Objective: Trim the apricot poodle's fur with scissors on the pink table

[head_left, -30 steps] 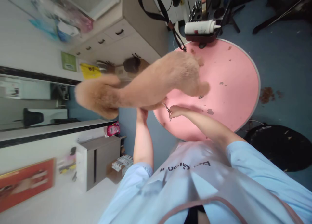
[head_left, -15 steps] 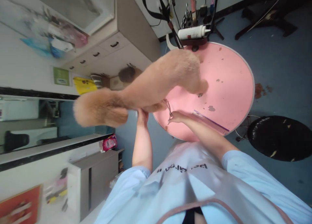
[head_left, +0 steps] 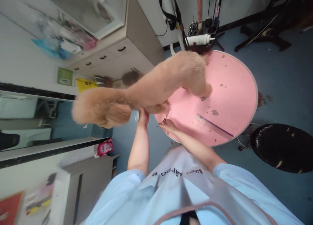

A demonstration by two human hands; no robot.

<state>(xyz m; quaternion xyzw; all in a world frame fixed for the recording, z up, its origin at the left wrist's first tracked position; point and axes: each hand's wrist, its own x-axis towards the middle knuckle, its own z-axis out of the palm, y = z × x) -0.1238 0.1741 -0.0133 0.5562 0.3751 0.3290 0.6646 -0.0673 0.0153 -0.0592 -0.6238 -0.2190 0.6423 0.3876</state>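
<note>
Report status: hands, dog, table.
Left hand under the dog, holding it up. Right hand holds scissors at its underside. Comb and fur clumps lie on the pink table.

Left hand (head_left: 143, 115) under fluffy tan dog (head_left: 151, 88), right hand (head_left: 168, 126) gripping scissors (head_left: 164, 115), comb (head_left: 214, 126) on pink table (head_left: 234, 88)

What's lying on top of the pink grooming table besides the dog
On the pink table lie a purple comb and scattered tufts of clipped fur. The dog covers the table's left part, so anything beneath it cannot be seen.
</note>
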